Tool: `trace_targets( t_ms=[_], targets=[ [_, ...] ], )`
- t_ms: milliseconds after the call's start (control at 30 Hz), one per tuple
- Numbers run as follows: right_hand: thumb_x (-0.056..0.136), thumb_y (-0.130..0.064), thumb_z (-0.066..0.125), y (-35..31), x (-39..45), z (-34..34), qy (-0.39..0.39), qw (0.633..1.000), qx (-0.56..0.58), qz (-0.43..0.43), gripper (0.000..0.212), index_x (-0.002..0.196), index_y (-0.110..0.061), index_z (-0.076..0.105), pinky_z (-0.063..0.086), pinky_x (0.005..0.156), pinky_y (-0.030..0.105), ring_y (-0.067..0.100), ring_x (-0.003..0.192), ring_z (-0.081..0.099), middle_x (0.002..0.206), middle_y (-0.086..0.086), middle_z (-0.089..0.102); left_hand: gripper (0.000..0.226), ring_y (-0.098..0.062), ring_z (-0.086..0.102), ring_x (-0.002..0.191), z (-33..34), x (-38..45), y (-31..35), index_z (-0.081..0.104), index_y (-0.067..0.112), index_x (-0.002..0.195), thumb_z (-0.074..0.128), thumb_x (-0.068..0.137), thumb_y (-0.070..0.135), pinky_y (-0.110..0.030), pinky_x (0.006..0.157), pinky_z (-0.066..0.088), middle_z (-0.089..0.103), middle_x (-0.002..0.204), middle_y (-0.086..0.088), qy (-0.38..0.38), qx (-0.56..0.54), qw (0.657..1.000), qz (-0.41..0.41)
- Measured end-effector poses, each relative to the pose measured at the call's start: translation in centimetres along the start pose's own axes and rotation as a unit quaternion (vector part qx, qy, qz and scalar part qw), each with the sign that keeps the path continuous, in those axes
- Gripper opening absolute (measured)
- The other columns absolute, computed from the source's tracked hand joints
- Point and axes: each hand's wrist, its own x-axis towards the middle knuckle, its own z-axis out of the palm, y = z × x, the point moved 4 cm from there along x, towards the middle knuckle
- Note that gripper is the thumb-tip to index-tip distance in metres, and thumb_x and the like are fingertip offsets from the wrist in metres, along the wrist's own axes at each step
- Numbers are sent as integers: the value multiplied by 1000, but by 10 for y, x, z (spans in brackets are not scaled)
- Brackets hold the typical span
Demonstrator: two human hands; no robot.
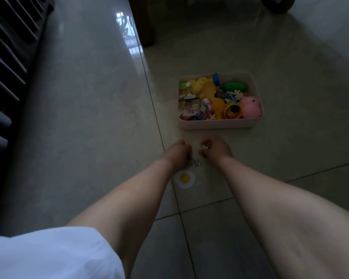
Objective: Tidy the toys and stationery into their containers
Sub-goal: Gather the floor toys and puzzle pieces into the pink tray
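Note:
A pale pink box (216,125) stands on the tiled floor, filled with several toys: a pink pig (250,107), a green toy (235,86), yellow and orange pieces. Just in front of it both hands rest low on the floor. My right hand (216,149) is curled around small pale pieces (205,147). My left hand (176,152) is curled too, its fingers over a few tiny coloured pieces (257,162) on the floor; whether it grips them I cannot tell. A fried-egg toy (184,179) lies flat on the floor below my left wrist.
A dark sofa (6,81) runs along the left. A wooden furniture leg (144,21) stands at the back, and another dark wooden piece (278,4) at top right. My white sleeve (48,256) fills the lower left. Floor tiles surround the box.

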Motion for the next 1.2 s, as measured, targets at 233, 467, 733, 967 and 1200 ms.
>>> trace_targets(
  t_ms=[233,467,733,967,1200],
  targets=[
    [90,-31,61,-11,-8,-22,92,993,66,-8,13,92,-18,62,42,71,27,23,88,62,96,5,68,15,-23,64,80,-13,2,15,57,21,78,71,81,15,-28,67,48,65,85,-4,60,-173,981,-57],
    [95,-18,53,-43,0,-51,199,954,215,-60,23,117,-18,59,43,79,27,20,98,60,105,2,64,20,-27,66,81,-64,23,41,58,25,71,71,75,10,-39,74,57,67,82,-3,250,-423,863,-122],
    [93,-18,55,-26,-10,-26,122,986,104,-43,5,98,-21,55,51,79,34,27,90,64,96,6,65,24,-25,67,78,-55,0,9,62,25,82,48,83,5,-34,70,58,68,84,-5,290,-412,843,-186],
    [69,-38,81,-15,-40,27,-183,949,-224,-127,58,119,-29,53,45,89,32,25,108,56,121,5,52,18,-28,66,97,-8,-22,-19,71,12,98,57,88,17,-33,83,54,70,102,-11,41,-143,957,-248],
    [65,-34,82,-19,-54,42,-155,927,-296,-168,79,132,-26,42,47,91,39,32,118,48,126,8,41,21,-23,66,93,-10,-16,6,58,9,76,67,83,27,-28,69,49,68,103,-10,-79,-50,965,-247]
  ],
)
